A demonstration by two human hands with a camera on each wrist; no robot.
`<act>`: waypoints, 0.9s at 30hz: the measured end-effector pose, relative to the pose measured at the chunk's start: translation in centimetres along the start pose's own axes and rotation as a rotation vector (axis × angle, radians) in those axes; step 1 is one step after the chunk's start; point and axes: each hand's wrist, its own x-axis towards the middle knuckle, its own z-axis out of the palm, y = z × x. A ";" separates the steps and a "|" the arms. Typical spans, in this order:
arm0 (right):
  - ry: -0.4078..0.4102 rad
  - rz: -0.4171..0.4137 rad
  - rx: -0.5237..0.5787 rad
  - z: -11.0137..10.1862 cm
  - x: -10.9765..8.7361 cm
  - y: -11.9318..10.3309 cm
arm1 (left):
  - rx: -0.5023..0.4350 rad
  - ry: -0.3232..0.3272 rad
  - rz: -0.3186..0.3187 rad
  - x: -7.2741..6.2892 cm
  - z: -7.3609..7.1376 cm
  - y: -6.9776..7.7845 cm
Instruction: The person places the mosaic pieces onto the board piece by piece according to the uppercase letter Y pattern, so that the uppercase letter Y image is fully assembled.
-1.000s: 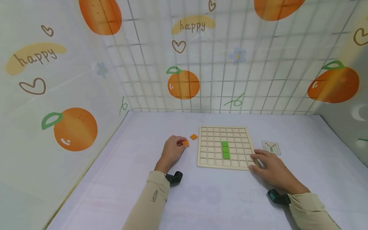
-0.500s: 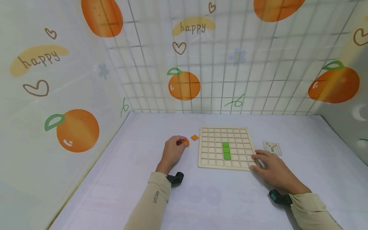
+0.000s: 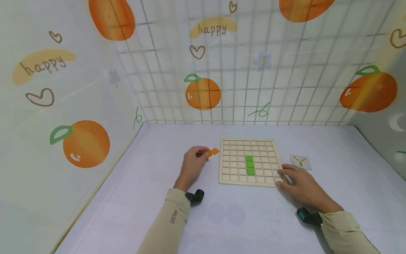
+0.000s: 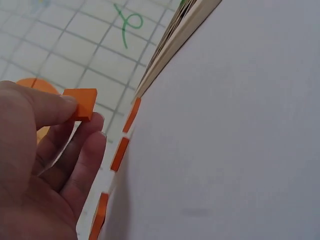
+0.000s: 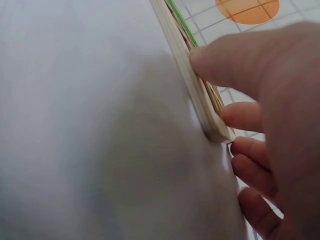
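Observation:
My left hand (image 3: 192,163) is left of the board, pinching an orange square tile (image 4: 88,104) between thumb and fingertips. Beneath it in the left wrist view lie other orange tiles (image 4: 119,154) on the white surface, and one loose orange tile (image 3: 215,151) sits by the board's left edge. The wooden grid board (image 3: 233,171) carries a column of green tiles (image 3: 250,164) near its middle. At the board's near right corner rests my right hand (image 3: 302,187); its thumb and index fingertip touch the rim, and the other fingers are loosely bent beside it.
A small card with a printed grid pattern (image 3: 301,162) lies right of the board, beyond my right hand. White cloth (image 3: 241,222) covers the table. Printed curtain walls (image 3: 234,70) stand at the back and on both sides.
My left hand has moved slightly right and away from me with its orange tile, which is now near the loose one. My right hand stays on the board's corner.

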 end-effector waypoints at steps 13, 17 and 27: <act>-0.007 0.027 0.006 0.2 -1.1 0.3 | 0.055 -0.235 -0.059 0.9 2.7 2.1; -0.006 0.027 0.008 0.0 -0.9 0.1 | -0.050 -0.299 -0.084 1.4 3.1 2.7; 0.005 0.016 0.004 0.0 0.0 0.2 | -0.132 -0.344 -0.087 2.9 3.9 3.8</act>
